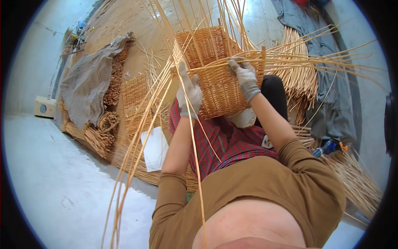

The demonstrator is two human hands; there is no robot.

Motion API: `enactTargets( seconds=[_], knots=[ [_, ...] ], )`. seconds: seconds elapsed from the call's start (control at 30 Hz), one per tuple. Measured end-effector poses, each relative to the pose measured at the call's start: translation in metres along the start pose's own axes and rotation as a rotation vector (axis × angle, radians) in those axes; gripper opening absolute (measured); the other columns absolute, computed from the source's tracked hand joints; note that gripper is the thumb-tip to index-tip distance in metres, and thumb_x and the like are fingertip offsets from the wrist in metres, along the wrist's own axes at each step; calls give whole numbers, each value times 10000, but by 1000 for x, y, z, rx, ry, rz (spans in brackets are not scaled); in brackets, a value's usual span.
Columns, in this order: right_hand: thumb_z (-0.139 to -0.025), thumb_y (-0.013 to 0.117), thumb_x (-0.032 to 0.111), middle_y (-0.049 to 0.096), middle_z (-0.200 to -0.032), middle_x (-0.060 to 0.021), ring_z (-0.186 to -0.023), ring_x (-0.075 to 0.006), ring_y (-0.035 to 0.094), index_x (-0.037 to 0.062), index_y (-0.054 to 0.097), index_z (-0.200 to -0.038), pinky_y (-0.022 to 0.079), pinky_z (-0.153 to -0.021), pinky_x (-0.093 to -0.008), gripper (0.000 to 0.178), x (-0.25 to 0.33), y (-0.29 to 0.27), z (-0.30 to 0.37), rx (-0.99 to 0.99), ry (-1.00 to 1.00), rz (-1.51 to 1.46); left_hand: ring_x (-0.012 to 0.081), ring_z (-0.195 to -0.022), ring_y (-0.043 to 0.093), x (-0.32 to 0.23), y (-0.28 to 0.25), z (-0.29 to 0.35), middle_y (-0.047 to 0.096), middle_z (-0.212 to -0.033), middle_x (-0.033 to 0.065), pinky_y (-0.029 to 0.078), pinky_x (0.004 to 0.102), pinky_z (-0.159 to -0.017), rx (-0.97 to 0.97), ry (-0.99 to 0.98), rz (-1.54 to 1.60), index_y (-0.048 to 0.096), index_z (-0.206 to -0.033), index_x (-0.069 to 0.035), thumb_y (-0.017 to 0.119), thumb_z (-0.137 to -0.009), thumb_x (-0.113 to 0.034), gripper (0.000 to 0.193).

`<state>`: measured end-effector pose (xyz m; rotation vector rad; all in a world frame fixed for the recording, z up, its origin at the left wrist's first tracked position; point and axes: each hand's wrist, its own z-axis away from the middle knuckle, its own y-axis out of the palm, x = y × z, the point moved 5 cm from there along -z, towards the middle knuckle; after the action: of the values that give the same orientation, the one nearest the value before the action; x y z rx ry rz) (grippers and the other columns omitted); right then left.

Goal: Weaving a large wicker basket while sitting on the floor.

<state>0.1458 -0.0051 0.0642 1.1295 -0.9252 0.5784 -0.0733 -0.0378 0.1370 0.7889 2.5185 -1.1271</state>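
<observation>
A rectangular wicker basket (217, 85) rests tilted on my lap, its rim unfinished, with long pale willow rods (290, 58) sticking out to all sides. My left hand (189, 92), in a grey glove, presses on the basket's left corner, where rods (141, 137) bend down toward the floor. My right hand (245, 79), also gloved, grips the rods at the top edge of the basket's near wall. A red checked cloth (226, 143) covers my lap under the basket.
A woven wicker panel (136, 99) and a white sheet (155, 147) lie on the floor at left. Further left a grey cloth (89, 83) covers bundles of willow (97, 137). More rod bundles (356, 182) and grey fabric (336, 103) lie at right. A small pale box (44, 106) stands by the wall.
</observation>
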Motion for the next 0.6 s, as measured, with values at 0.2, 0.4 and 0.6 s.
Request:
enactTargets(
  seconds=[0.2, 0.4, 0.6],
  knots=[
    [-889, 694, 41, 713, -991, -62, -821, -153, 684, 74, 688, -1079, 549, -674, -283, 194, 38, 59, -8, 160, -492, 233, 203, -471, 628, 29, 55, -27, 552, -809, 69, 515, 325, -348, 416, -757, 918, 414, -1007, -124, 529, -1003, -89, 120],
    [-940, 536, 9, 650, -1032, -134, -934, -164, 659, 90, 362, -1481, 540, -827, -297, 574, 101, 185, -17, 329, -793, 957, 190, -482, 624, 33, 70, -22, 573, -784, 56, 537, 330, -376, 239, -907, 1062, 421, -1012, -126, 544, -1005, -112, 124],
    [-1071, 410, 264, 694, -952, -127, -896, -175, 689, 70, 563, -1104, 576, -714, -336, 250, 29, 5, 1, 316, -204, -21, 146, -533, 625, 31, 59, -17, 581, -731, 38, 562, 306, -453, 145, -824, 1047, 437, -900, -111, 646, -954, -114, 216]
  ],
)
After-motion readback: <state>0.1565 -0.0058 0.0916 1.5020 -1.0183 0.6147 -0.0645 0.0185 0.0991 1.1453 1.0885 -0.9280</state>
